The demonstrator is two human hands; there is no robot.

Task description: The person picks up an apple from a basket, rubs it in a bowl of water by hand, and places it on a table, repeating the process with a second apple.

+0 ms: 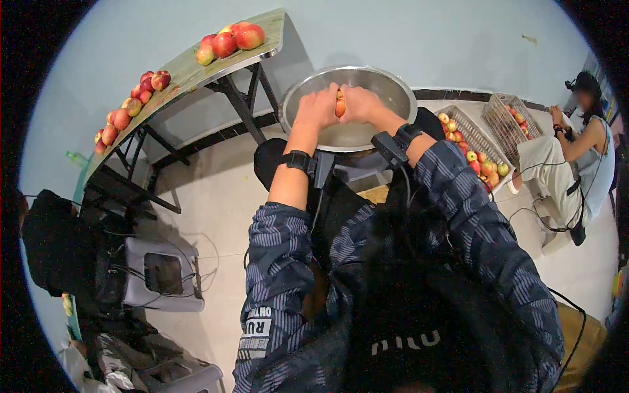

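Observation:
Over the wide steel basin point(308, 85), my left hand point(318, 107) and my right hand point(360, 103) are closed side by side around one red-and-yellow apple point(340, 105). Only a narrow strip of the apple shows between the two fists; the fingers on its far side are hidden. Both wrists wear black straps with small dark devices. The basin stands in front of my knees, and its inside looks pale and shiny below my hands.
Several apples sit in groups on a long folding table point(187, 70) at the left. Two plastic crates, the nearer crate point(481, 141) and the farther crate point(500, 116), hold more apples. A seated person point(593, 144) is at the right. Grey stools point(164, 272) and cables lie at the left.

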